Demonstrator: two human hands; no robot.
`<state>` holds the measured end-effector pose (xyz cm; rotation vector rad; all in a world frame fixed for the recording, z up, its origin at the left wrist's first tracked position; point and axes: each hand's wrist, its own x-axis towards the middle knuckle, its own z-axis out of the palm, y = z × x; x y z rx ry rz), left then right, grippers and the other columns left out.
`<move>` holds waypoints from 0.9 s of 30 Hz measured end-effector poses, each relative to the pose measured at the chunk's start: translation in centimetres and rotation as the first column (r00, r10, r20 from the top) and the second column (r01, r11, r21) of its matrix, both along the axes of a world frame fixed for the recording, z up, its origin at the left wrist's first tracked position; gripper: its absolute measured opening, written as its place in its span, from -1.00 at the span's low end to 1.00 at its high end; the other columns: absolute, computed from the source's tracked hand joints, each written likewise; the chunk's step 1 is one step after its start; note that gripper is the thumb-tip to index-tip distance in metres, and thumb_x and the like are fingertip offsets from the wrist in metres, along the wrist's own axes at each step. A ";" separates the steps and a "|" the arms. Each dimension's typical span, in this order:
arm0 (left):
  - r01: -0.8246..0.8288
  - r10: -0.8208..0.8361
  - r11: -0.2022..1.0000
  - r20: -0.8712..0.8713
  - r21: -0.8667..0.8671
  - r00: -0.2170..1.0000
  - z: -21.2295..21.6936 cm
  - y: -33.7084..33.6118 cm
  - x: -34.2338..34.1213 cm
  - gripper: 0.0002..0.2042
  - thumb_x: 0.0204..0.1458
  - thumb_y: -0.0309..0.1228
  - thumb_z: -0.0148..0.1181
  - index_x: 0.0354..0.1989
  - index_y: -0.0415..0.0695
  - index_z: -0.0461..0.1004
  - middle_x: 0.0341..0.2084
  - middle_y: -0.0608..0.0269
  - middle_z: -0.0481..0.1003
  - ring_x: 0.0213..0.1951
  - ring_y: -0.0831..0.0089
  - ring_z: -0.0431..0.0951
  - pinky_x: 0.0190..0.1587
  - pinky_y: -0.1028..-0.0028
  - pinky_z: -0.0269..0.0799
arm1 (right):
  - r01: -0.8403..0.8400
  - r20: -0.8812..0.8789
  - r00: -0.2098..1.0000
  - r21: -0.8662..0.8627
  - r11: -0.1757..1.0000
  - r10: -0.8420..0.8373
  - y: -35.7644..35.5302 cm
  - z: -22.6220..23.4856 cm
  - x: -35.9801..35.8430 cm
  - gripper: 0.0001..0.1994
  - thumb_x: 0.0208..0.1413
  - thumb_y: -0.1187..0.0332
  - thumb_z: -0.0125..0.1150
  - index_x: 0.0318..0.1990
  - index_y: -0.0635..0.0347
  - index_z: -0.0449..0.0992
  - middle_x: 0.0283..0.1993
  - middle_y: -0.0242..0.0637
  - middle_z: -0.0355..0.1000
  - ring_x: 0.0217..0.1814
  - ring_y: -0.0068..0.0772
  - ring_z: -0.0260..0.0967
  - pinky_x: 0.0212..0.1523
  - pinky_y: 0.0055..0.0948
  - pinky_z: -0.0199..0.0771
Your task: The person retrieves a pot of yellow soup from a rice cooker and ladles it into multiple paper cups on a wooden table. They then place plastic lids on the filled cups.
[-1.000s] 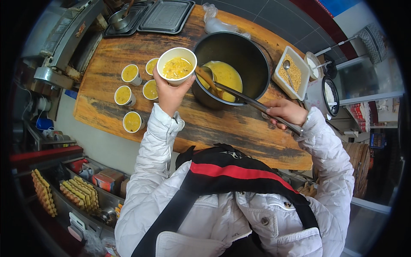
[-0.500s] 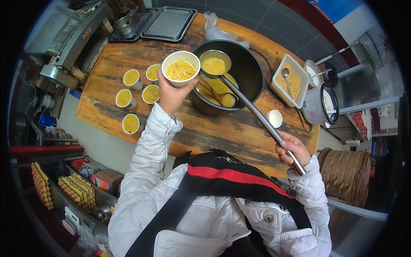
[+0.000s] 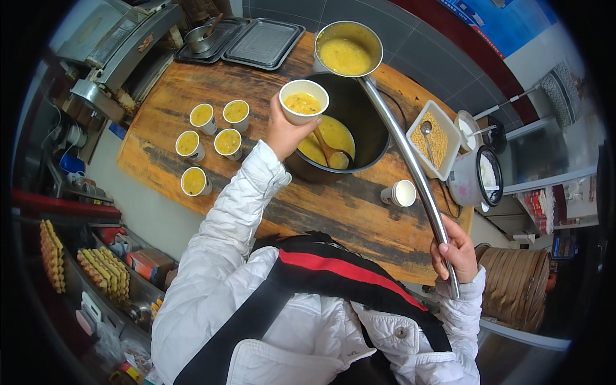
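The left hand [image 3: 284, 131] has its grip closed around a white paper cup [image 3: 303, 101] partly filled with yellow soup, above the black round pot [image 3: 372, 138] at twelve o'clock on the worn wooden bench [image 3: 212, 83]. The right hand [image 3: 457, 253] grips a long steel ladle [image 3: 350, 51], full and raised. The pouring step is in hand; tilting the ladle bowl over the cup would come next.

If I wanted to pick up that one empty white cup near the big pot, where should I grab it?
Grip the empty cup around its side wall, coming from the table's near edge. It seems to lie tipped, its open mouth turned toward the right, so the round wall is the easiest part to wrap fingers around. It stands apart from the black pot and the tray of grains, with bare wood around it.
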<state>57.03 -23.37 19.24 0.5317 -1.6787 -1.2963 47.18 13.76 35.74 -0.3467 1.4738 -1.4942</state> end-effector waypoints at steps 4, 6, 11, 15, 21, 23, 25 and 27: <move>-0.002 0.002 1.000 0.025 0.010 1.000 0.2 -0.5 -0.6 -0.20 -0.24 -0.40 0.47 0.13 -0.25 0.02 -0.03 0.01 0.35 0.00 0.28 0.42 0.01 0.36 0.39 | 0.011 -0.111 0.994 -0.005 1.000 -0.011 0.0 -0.4 0.5 -0.40 0.03 0.57 0.08 0.28 0.31 0.12 -0.42 -0.13 0.36 -0.77 -0.59 0.17 -0.83 -0.69 0.16; 0.000 -0.001 1.000 0.028 0.019 1.000 0.2 -0.8 -0.8 -0.20 -0.24 -0.40 0.47 0.13 -0.24 0.02 -0.03 0.00 0.35 0.00 0.28 0.42 0.01 0.36 0.40 | -0.042 -0.071 0.997 0.001 0.999 0.042 0.1 -0.3 0.5 -0.40 0.02 0.61 0.07 0.28 0.28 0.13 -0.34 -0.15 0.36 -0.71 -0.59 0.21 -0.82 -0.69 0.20; -0.030 0.030 0.999 -0.006 -0.023 1.000 -0.1 -1.3 -0.9 -0.18 -0.25 -0.38 0.48 0.13 -0.23 0.01 -0.02 -0.01 0.34 0.01 0.25 0.42 0.02 0.34 0.40 | -0.046 -0.082 0.995 0.046 0.998 0.050 -0.1 -0.3 1.0 -0.40 0.03 0.69 0.00 0.29 0.25 0.13 -0.37 -0.27 0.37 -0.72 -0.63 0.22 -0.72 -0.69 0.22; -0.050 0.050 0.999 0.028 -0.007 0.998 -0.2 -1.6 -0.6 -0.15 -0.26 -0.37 0.48 0.15 -0.23 -0.01 0.00 -0.02 0.33 0.03 0.24 0.41 0.03 0.34 0.39 | -0.057 -0.164 0.984 0.107 0.993 0.075 -0.3 0.0 1.3 -0.40 0.04 0.68 0.01 0.30 0.25 0.12 -0.39 -0.32 0.37 -0.72 -0.65 0.22 -0.70 -0.69 0.21; -0.054 0.054 0.998 0.012 -0.025 0.998 -0.1 -1.7 -0.4 -0.13 -0.26 -0.36 0.49 0.17 -0.23 -0.03 0.02 -0.03 0.30 0.04 0.23 0.40 0.04 0.34 0.38 | -0.079 -0.233 0.966 0.146 0.986 0.112 -0.5 0.3 1.6 -0.40 0.04 0.67 0.02 0.30 0.24 0.13 -0.38 -0.35 0.38 -0.72 -0.68 0.22 -0.70 -0.70 0.20; -0.056 0.056 0.998 0.009 -0.024 0.998 -0.1 -1.6 -0.2 -0.13 -0.26 -0.36 0.48 0.17 -0.24 -0.04 0.02 -0.03 0.30 0.04 0.23 0.39 0.04 0.34 0.38 | -0.081 -0.251 0.961 0.145 0.986 0.116 -0.5 0.4 1.8 -0.40 0.04 0.67 0.02 0.30 0.24 0.13 -0.36 -0.34 0.38 -0.71 -0.68 0.22 -0.70 -0.70 0.20; -0.053 0.053 0.998 0.007 -0.018 0.999 0.0 -1.6 0.0 -0.13 -0.25 -0.36 0.48 0.17 -0.24 -0.04 0.02 -0.04 0.30 0.05 0.23 0.39 0.04 0.34 0.38 | -0.078 -0.261 0.958 0.149 0.986 0.116 -0.6 0.4 2.0 -0.39 0.03 0.67 0.03 0.30 0.24 0.13 -0.33 -0.33 0.39 -0.70 -0.68 0.22 -0.70 -0.71 0.21; -0.043 0.043 0.999 -0.002 -0.006 0.999 0.0 -1.6 0.1 -0.13 -0.25 -0.37 0.48 0.17 -0.24 -0.04 0.03 -0.04 0.30 0.05 0.24 0.39 0.05 0.34 0.38 | -0.072 -0.264 0.958 0.158 0.985 0.113 -0.7 0.6 2.1 -0.39 0.03 0.67 0.04 0.30 0.24 0.13 -0.30 -0.32 0.39 -0.70 -0.68 0.23 -0.70 -0.71 0.21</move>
